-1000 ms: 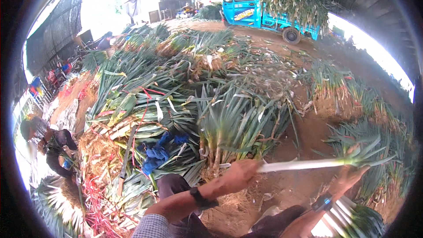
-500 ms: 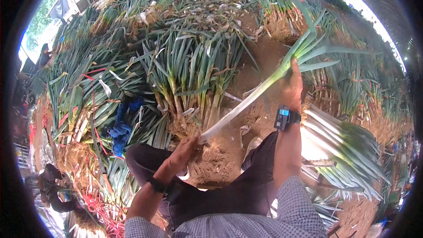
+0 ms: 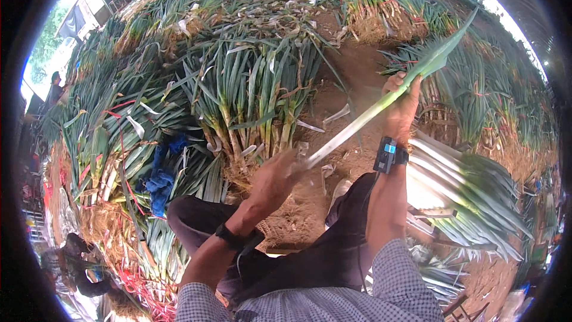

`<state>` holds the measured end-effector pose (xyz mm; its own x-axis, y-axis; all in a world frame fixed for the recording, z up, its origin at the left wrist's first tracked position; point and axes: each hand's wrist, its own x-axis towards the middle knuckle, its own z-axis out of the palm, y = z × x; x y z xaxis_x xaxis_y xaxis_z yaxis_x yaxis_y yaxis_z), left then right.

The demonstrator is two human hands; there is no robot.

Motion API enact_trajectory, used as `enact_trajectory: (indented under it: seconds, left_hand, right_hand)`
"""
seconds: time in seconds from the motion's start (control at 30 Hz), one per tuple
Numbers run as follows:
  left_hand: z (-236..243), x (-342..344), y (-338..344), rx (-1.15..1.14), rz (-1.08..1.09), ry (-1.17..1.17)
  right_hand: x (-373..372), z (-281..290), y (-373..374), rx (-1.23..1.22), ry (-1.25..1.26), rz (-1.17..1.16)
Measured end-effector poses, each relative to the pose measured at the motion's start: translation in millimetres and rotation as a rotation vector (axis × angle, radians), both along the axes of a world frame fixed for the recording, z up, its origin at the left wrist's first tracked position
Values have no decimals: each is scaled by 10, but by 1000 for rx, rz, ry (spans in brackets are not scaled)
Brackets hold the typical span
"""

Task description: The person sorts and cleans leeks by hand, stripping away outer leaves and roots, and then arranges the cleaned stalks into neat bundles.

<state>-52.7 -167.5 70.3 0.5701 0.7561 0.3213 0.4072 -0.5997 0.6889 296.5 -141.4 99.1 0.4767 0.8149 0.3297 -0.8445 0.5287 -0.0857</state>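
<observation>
A single leek (image 3: 348,135) slants in front of me, its white shaft low on the left and its green leaves up on the right. My right hand (image 3: 404,107) is closed around the shaft where white turns green, the thumb side toward the leaf tip. At the lower white end my left hand (image 3: 269,183) is closed on the leek, blurred by motion; its fingertips are hard to make out. Just beyond stands an upright bundle of untrimmed leeks (image 3: 253,92) with brown roots. Right of my right forearm lies a stack of clean white-shafted leeks (image 3: 462,185).
More leek bundles (image 3: 381,9) stand far off and along the right. A heap of leeks (image 3: 113,119) fills the left, with a blue cloth (image 3: 159,182) on it and red ties (image 3: 128,280) nearby. Brown soil (image 3: 357,74) runs between the bundles. My knees are bent below my hands.
My left hand has moved right and up, toward my right hand, and is now blurred. The leek's spread side leaves now show as one narrow green blade pointing up right.
</observation>
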Motion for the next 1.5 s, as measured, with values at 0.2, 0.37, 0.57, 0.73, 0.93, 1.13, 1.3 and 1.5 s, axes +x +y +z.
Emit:
enact_trajectory:
  seconds: [0.2, 0.37, 0.57, 0.73, 0.93, 1.13, 1.3, 1.5]
  left_hand:
    - [-64, 206, 79, 34, -83, 47]
    - [-125, 291, 75, 120, -81, 126]
    - [-120, 383, 106, 208, -117, 219]
    - [-475, 233, 363, 144, 72, 215]
    - [-389, -97, 615, -1070, 160, -955]
    - [-690, -1104, 1069, -847, 313, -465]
    - [-1160, -1098, 973, -475, -20, 23]
    - [623, -82, 1726, 178, 136, 46]
  right_hand:
    - [-116, 38, 3, -203, -125, -197]
    - [-106, 35, -27, -278, -186, -275]
    - [-197, 171, -48, -358, -235, -365]
    - [-157, 101, 9, -315, -251, -339]
    - [213, -111, -35, -293, -208, -379]
    - [619, -162, -253, -287, -40, -448]
    - [173, -52, -407, -458, -322, -729]
    - [378, -231, -259, -563, -218, -587]
